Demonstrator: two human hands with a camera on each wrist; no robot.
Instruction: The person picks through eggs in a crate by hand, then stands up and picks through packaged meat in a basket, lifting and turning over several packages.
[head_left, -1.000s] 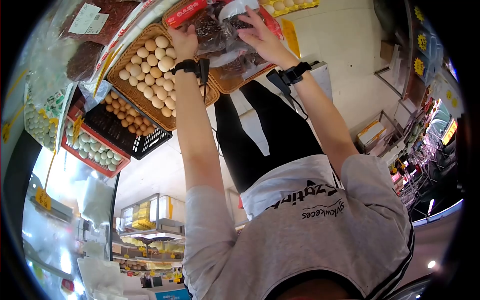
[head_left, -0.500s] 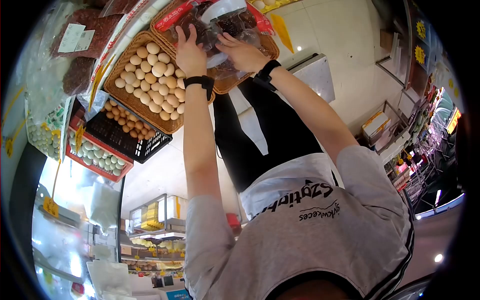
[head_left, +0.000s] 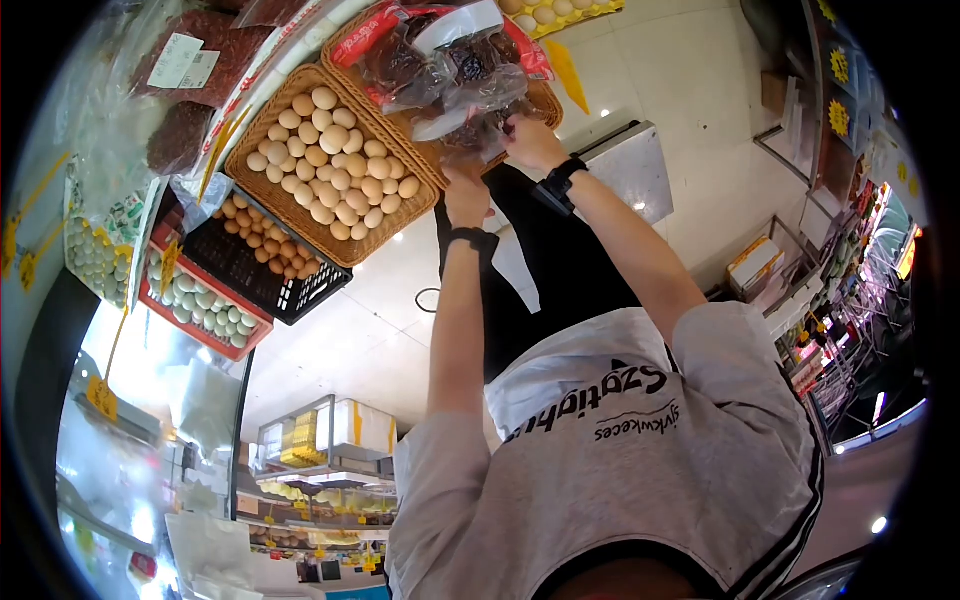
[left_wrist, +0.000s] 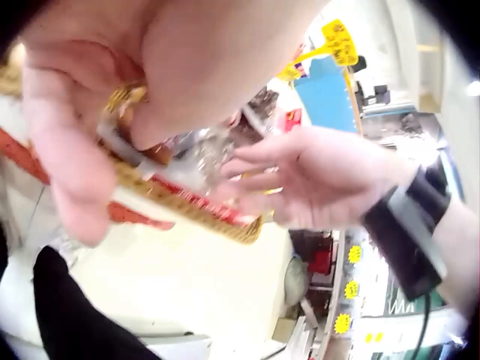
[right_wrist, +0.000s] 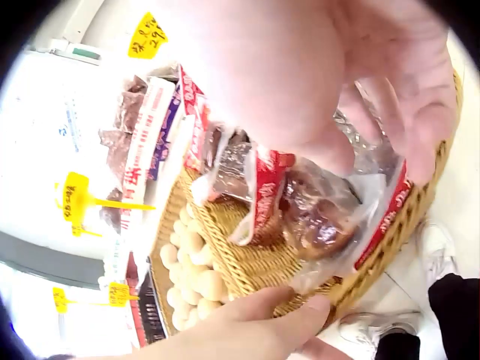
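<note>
Clear plastic packs of dark, glossy meat [head_left: 475, 68] with red-and-white labels lie in a wicker basket [right_wrist: 266, 268]. At the basket's near edge, my left hand [head_left: 467, 197] pinches the loose end of a clear plastic meat pack [right_wrist: 328, 225] between thumb and fingers; the left wrist view shows its fingers bent by the basket rim [left_wrist: 225, 223]. My right hand [head_left: 535, 143] is over the basket's right side, touching the packs. Its fingers look loosely bent in the right wrist view and mostly extended in the left wrist view [left_wrist: 319, 176].
A wicker basket of light-brown eggs [head_left: 335, 165] adjoins on the left. Beyond it are a black crate of brown eggs [head_left: 265, 238] and a red crate of pale green eggs [head_left: 205, 310]. A yellow price tag [head_left: 567, 75] sticks out on the right, near a metal-topped box [head_left: 630, 170].
Both hands have drawn back from the middle of the meat packs toward the basket's near edge. The left hand has moved right and closer to the body, and its fingers have closed.
</note>
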